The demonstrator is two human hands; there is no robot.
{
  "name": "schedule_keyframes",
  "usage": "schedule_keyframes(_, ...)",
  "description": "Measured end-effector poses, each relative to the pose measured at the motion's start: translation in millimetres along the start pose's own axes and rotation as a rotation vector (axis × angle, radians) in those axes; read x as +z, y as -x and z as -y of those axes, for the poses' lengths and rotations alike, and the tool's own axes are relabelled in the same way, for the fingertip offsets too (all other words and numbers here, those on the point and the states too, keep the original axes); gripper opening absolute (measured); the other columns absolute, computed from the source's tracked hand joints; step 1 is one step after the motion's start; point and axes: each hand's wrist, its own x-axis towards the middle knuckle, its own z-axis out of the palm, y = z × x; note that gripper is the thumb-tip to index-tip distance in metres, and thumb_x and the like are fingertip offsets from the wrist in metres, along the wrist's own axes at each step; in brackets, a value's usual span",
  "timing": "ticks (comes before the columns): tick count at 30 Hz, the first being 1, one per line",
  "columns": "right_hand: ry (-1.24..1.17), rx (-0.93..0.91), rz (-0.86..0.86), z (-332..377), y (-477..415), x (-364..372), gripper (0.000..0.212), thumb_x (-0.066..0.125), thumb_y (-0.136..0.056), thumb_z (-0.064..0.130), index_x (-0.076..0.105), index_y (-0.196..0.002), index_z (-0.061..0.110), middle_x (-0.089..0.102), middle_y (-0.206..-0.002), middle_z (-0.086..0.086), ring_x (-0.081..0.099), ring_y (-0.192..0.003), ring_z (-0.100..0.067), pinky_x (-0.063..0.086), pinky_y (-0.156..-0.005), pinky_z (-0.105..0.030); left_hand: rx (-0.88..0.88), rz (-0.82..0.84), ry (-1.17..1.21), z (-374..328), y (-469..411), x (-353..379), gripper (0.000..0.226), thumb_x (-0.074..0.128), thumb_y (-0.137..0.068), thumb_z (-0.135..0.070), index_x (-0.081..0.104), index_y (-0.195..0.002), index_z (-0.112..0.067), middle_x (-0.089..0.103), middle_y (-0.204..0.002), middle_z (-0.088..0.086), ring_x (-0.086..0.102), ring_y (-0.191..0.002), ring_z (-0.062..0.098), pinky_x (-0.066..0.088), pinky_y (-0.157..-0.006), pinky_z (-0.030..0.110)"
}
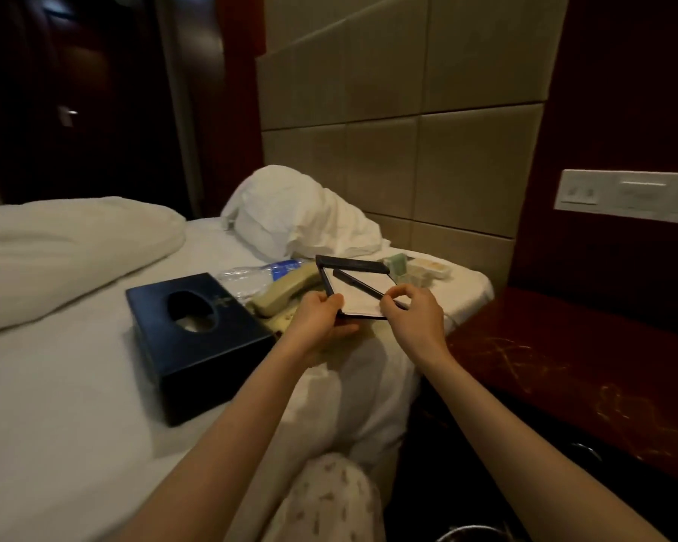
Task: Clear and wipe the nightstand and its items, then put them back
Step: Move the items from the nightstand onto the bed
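Spanning left hand point(321, 319) and right hand point(412, 312), the memo holder point(363, 288) is gripped.

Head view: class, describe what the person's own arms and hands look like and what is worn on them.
Both arms are bare to the frame's edge: no sleeves show. The left hand and right hand wear no gloves, and no rings, watch or bracelet are visible. Low in the middle, a cream garment with small tan prints covers what looks like a knee.
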Motion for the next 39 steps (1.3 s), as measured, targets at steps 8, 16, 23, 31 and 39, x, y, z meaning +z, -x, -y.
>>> schedule_keyframes(8, -0.105, -0.143, 0.137, 63, 33, 68, 0.007, 0.060, -0.084, 0.017, 0.064, -0.088, 0.012, 0.060, -0.108, -0.006, 0.051, -0.106, -0.018, 0.036, -0.084, -0.026, 0.028, -0.187, 0.106, -7, 39, -94, 0.027, 0.043, -0.098, -0.012, 0.048, -0.120, 0.003, 0.056, -0.116, 0.014, 0.059, -0.096, 0.021, 0.056, -0.069, 0.027)
schedule_keyframes(16, -0.138, -0.293, 0.309, 131, 79, 130, 0.014, 0.059, -0.089, 0.022, 0.063, -0.099, 0.014, 0.054, -0.119, -0.003, 0.048, -0.103, -0.011, 0.033, -0.080, -0.022, 0.107, -0.419, 0.154, -10, 94, -183, 0.029, 0.038, -0.100, -0.008, 0.048, -0.120, 0.010, 0.058, -0.094, 0.013, 0.059, -0.076, 0.016, 0.057, -0.057, 0.021)
schedule_keyframes(23, -0.196, -0.338, 0.458, 166, 127, 168, 0.018, 0.059, -0.090, 0.021, 0.061, -0.105, 0.010, 0.049, -0.128, -0.008, 0.050, -0.114, -0.019, 0.034, -0.083, -0.021, 0.092, -0.569, 0.169, -1, 137, -237, 0.017, 0.040, -0.099, -0.005, 0.049, -0.106, 0.007, 0.054, -0.080, 0.011, 0.059, -0.071, 0.017, 0.052, -0.070, 0.029)
schedule_keyframes(31, -0.120, -0.295, 0.560, 156, 161, 197, 0.017, 0.059, -0.090, 0.020, 0.062, -0.102, 0.009, 0.048, -0.126, -0.008, 0.050, -0.111, -0.020, 0.035, -0.081, -0.023, -0.109, -0.596, -0.058, 28, 151, -271, 0.024, 0.041, -0.099, -0.007, 0.048, -0.116, 0.008, 0.060, -0.090, 0.018, 0.061, -0.067, 0.021, 0.056, -0.059, 0.028)
schedule_keyframes(39, -0.030, -0.245, 0.595, 141, 169, 208, 0.020, 0.056, -0.093, 0.019, 0.059, -0.110, 0.010, 0.044, -0.130, -0.008, 0.048, -0.094, -0.014, 0.038, -0.082, -0.022, -0.218, -0.561, -0.769, 47, 144, -279, 0.037, 0.035, -0.100, -0.021, 0.043, -0.067, -0.008, 0.046, -0.061, 0.006, 0.041, -0.051, 0.016, 0.035, -0.051, 0.025)
